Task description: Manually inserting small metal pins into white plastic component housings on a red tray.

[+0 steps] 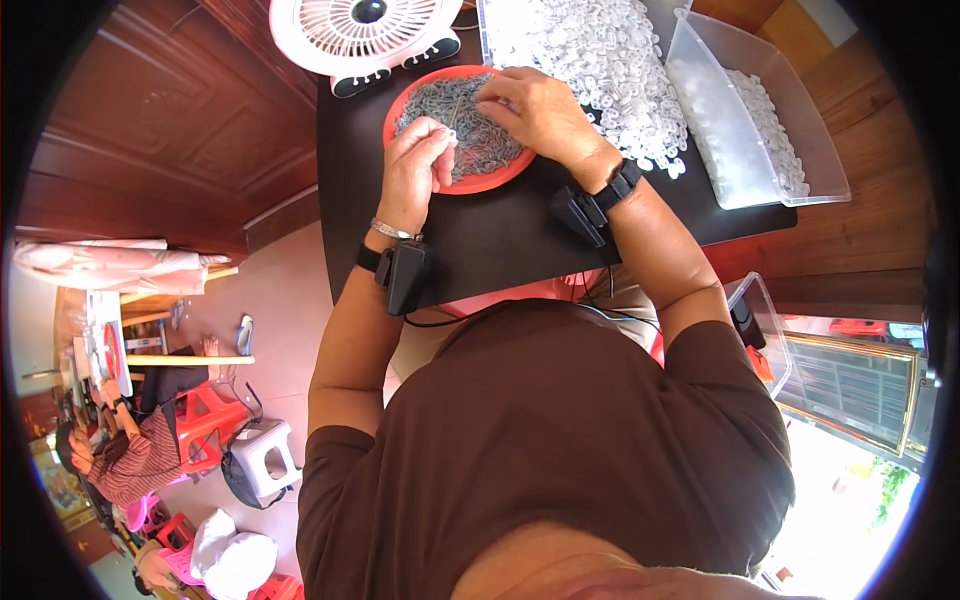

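A round red basin (520, 170) full of small grey metal pieces (485, 148) sits on the black table. My left hand (412, 168) is closed over its left side, pinching a small white plastic piece (450, 136) between thumb and fingers. From that pinch a thin gold-coloured strip (456, 112) sticks up. Above the basin's right side, the fingers of my right hand (540, 108) are drawn together. Whatever they hold is too small or hidden to name. A large heap of white plastic pieces (625, 90) lies right of the basin, beyond my right hand.
A white fan (365, 30) stands behind the basin at the left. At the right is a clear plastic bin (815, 150) with more white pieces. The black table (480, 250) has its near edge by my body. Away to the left, a person (140, 465) sits near stools.
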`<state>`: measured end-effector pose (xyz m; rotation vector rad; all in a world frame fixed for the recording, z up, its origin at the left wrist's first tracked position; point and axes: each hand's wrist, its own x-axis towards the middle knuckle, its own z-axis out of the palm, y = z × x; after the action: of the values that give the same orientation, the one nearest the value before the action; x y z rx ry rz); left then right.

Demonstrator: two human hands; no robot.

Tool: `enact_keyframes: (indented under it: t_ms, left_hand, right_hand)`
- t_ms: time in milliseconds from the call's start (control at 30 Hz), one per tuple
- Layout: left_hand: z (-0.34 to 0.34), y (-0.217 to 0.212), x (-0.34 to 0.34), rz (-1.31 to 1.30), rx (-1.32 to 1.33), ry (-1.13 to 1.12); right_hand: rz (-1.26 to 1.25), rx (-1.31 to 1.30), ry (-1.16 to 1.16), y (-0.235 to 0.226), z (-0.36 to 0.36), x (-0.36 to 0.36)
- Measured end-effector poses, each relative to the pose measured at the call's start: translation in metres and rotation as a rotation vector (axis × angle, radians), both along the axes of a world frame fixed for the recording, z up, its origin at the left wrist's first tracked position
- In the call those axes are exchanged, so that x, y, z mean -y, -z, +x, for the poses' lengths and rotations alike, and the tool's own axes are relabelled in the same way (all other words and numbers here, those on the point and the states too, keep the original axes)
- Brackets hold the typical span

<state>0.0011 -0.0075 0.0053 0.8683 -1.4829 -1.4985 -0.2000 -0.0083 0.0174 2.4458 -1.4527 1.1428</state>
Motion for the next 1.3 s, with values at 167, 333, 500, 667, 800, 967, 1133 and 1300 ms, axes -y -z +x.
enact_keyframes:
  t_ms: [167,333,500,667,800,967,1133,1300]
  left_hand:
    - [0.000,0.002,0.001,0.014,0.019,0.015]
    - [0.000,0.005,0.002,-0.045,0.092,0.070]
    - [-0.004,0.012,0.004,-0.074,0.020,0.062]
    - [-0.005,0.010,0.001,-0.175,0.200,0.108]
    - [-0.004,0.010,-0.002,-0.139,0.226,0.144]
    - [-0.004,0.002,-0.008,-0.076,0.233,0.144]
    - [-0.002,0.001,-0.007,-0.027,0.057,0.078]
    - [-0.001,0.002,-0.003,-0.004,-0.010,0.062]
  right_hand:
    - [0.010,-0.355,0.165,0.027,0.000,0.013]
    - [0.045,-0.290,0.136,0.028,0.008,0.013]
    - [0.056,-0.269,0.148,0.028,0.008,0.012]
    - [0.158,-0.021,0.093,0.019,0.014,0.005]
    - [0.177,0.119,0.037,0.009,0.016,0.001]
    - [0.331,0.365,-0.067,0.010,0.012,0.001]
    - [0.500,0.596,-0.216,0.010,0.012,-0.002]
    - [0.680,0.793,-0.348,0.003,0.018,-0.007]
